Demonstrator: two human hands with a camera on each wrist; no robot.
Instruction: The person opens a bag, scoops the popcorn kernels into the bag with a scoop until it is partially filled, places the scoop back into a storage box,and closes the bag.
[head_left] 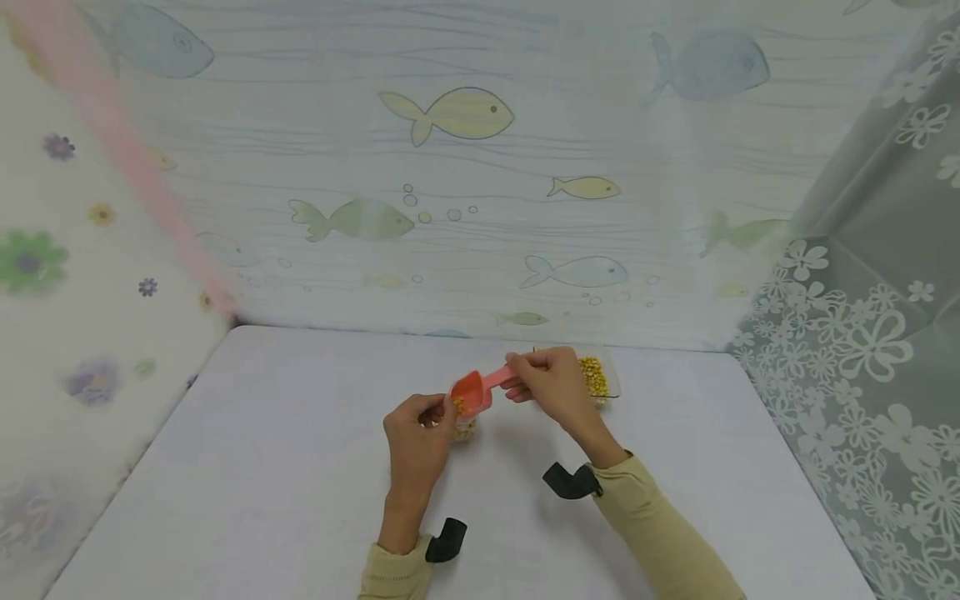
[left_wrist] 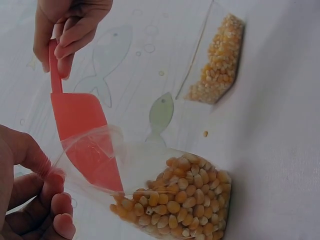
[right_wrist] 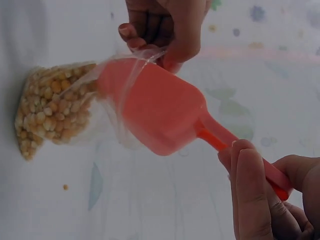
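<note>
My right hand (head_left: 555,385) grips the handle of a pink plastic scoop (right_wrist: 160,107). The scoop tilts down, its front end inside the mouth of a clear plastic bag (left_wrist: 145,160). In the head view a few corn kernels (head_left: 459,405) lie at the scoop's lip. Yellow corn kernels (left_wrist: 187,200) fill the lower part of the bag, which stands upright on the table. My left hand (head_left: 422,433) pinches the bag's rim between thumb and forefinger, its other fingers loosely bent. In the head view the scoop and left hand hide most of the bag.
Behind my right hand stands a clear container (head_left: 611,377) of corn kernels, partly hidden by that hand. One loose kernel (left_wrist: 205,134) lies on the white table (head_left: 300,475) between bag and container. A fish-patterned wall (head_left: 465,250) rises at the table's back edge.
</note>
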